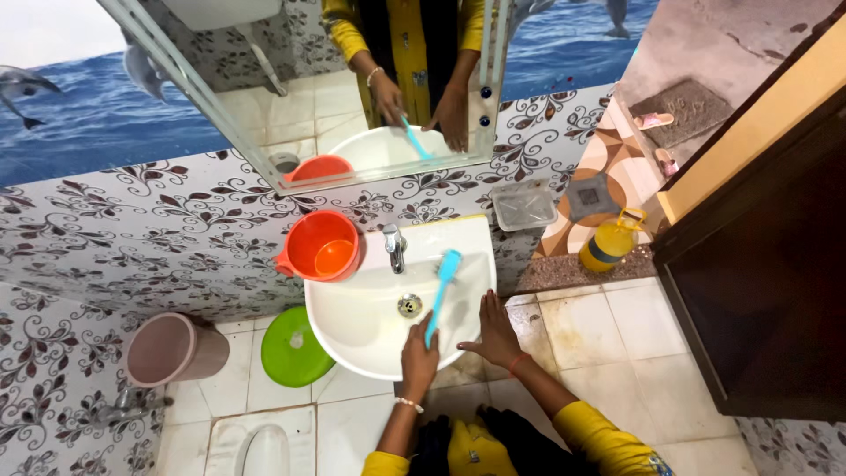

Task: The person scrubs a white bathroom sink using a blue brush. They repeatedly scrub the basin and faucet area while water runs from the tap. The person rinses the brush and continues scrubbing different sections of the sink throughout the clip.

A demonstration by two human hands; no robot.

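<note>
The left hand grips a blue brush, angled into the white washbasin. Beside it, the right hand rests spread flat on the rim.

Washbasin: white ceramic, glossy, smooth, faint reflections on the bowl. Tap: polished metal, bright highlights; drain fitting likewise metallic. Scrubbing brush, held in the left hand: light blue plastic, smooth handle. Orange mug: plastic, semi-gloss. Green lid on the floor: plastic, smooth, slight sheen. Pinkish bucket: matt plastic. Yellow bottle: plastic, glossy. Clear container: translucent plastic. Wall tiles: glazed, floral print, shiny. Floor tiles: pale, dull, stained in places. Mirror: glass, metal-look frame. Door: dark wood, low sheen. Sleeves: yellow cloth, matt.
</note>
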